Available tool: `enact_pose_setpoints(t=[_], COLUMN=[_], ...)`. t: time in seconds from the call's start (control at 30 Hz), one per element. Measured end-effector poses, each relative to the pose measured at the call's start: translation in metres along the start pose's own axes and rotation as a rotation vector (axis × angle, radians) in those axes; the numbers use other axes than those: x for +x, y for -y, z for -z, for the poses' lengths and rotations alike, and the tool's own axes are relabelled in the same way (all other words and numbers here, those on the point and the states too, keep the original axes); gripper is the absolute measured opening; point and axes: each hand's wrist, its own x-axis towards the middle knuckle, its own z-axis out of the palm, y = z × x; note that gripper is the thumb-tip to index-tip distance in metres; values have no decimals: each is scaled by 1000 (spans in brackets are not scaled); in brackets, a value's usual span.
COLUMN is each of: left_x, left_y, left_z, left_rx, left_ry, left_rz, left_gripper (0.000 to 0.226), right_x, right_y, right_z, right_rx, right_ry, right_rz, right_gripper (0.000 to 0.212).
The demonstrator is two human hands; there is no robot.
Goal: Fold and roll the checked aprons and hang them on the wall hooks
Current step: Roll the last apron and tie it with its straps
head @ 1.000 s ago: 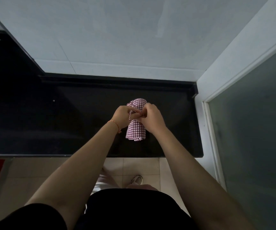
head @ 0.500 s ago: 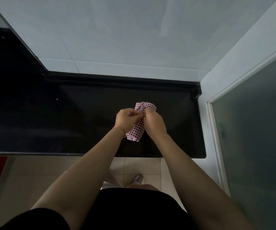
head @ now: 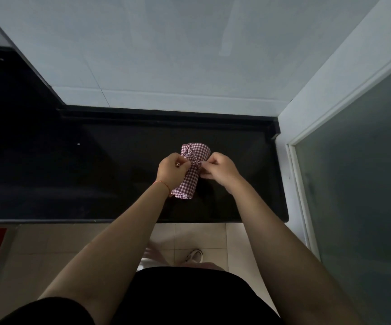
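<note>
While rolled apron (head: 191,174) lies on black counter (head: 95,184), left hand (head: 172,168) and right hand (head: 220,170) pinch its tie.

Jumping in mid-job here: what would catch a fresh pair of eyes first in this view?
The rolled red-and-white checked apron stands out, lying on the dark countertop near its right end. The left hand and right hand pinch at its middle from either side, apparently working a strap or tie. Behind is a pale tiled wall, with a frosted glass door at right; no hooks are in view.
</note>
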Motion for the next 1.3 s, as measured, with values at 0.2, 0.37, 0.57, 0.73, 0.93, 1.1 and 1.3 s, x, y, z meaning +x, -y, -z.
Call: enact_pose_setpoints(t=[0.2,0.37,0.57,0.73,0.93,1.1,1.3], left_x=[0,-4,-1,2,0,-1,-2], left_y=[13,3,-11,-13,-12,-5,-5], left_z=[-5,19,47,46,10,1,-4], left_rx=[-529,-660,-652,-446,-115,-84,158], left_ry=[-80,174,523,622,484,473,464], left_rz=[371,416,461,439,447,460,240], left_gripper=[8,27,97,61,29,39,21], right_x=[-4,-3,-1,-6,-10,-4,2], right_y=[0,0,8,12,12,0,-5], right_z=[-16,-9,-5,-4,-10,-8,-7], right_rx=[612,367,35,-196,-310,-232,-142], right_ry=[-122,-145,-190,-227,-219,-250,-243], right_rz=[-186,-156,-21,80,180,126,26], right_gripper=[7,10,12,14,15,15,16])
